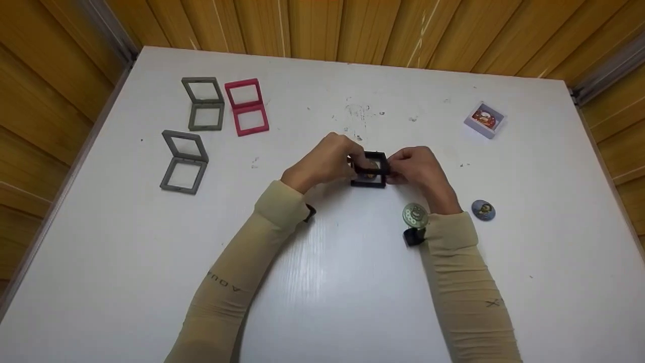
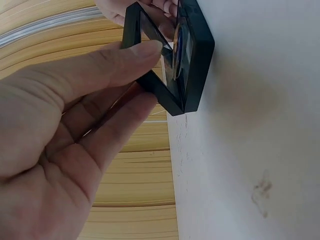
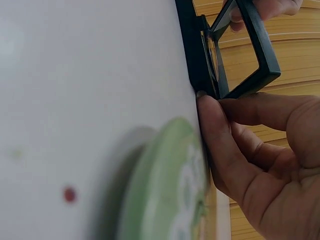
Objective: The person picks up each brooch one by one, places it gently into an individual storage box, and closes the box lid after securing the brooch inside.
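Near the middle of the table, a small black hinged display frame (image 1: 368,184) stands partly open, its two halves at an angle. A round badge (image 2: 178,52) lies between the clear films inside it. My left hand (image 1: 330,160) pinches the raised half (image 2: 131,30) between thumb and fingers, and a reddish edge shows between those fingers in the left wrist view. At the opposite side, my right hand (image 1: 415,166) holds the frame's corner between thumb and forefinger. A green round badge (image 1: 415,216) lies on the table near my right wrist.
Two grey-toned display frames, one greenish (image 1: 206,105) and one plain grey (image 1: 184,162), lie open at left beside a pink one (image 1: 247,107). A lilac frame (image 1: 485,120) with a red picture sits at the far right. A blue badge (image 1: 484,210) lies right of my right forearm.
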A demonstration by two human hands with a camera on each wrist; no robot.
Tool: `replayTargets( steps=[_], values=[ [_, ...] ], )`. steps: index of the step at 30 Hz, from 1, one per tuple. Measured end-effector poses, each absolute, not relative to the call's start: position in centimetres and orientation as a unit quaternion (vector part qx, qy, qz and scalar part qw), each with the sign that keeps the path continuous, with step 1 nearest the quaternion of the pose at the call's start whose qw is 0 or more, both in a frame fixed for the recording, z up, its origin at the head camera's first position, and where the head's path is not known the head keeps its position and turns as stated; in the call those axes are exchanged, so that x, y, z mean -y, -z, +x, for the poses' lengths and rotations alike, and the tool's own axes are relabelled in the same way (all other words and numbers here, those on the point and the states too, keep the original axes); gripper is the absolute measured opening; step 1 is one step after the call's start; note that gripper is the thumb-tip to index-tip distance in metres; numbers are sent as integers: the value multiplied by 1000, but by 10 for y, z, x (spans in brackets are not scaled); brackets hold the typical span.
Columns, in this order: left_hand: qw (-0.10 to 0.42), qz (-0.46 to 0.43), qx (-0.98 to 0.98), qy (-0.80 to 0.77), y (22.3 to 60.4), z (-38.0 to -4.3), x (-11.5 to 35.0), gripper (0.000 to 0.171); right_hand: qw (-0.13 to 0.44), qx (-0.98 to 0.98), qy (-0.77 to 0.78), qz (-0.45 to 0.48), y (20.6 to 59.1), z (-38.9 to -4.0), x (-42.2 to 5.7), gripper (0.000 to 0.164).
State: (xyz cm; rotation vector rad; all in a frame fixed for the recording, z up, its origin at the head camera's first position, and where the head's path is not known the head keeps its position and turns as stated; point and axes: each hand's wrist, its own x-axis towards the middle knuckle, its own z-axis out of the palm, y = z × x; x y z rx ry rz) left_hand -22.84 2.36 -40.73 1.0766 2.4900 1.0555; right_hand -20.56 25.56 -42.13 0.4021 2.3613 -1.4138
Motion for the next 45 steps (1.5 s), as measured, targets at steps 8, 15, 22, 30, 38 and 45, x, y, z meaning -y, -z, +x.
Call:
replayTargets(
  steps=[8, 15, 22, 30, 38, 45],
  values=[
    [125, 361, -853, -355, 408, -227, -25, 32, 181, -837, 496, 141, 422, -206, -256, 27],
    [114, 378, -852, -344, 410, -226, -27, 32, 178, -843, 489, 135, 423, -205, -257, 26],
    [129, 382, -858, -318, 408, -226, -28, 28, 174, -835, 505, 131, 423, -204, -259, 24],
    [135, 331, -831, -425, 409, -230, -24, 17, 181, -830, 512, 128, 422, -205, -260, 23],
    [144, 99, -864, -473, 421, -232, -22, 26, 185, -824, 517, 136, 424, -205, -260, 23],
    [242, 14, -809, -535, 423, -228, -30, 31, 182, -828, 513, 135, 424, -206, -260, 24]
  ],
)
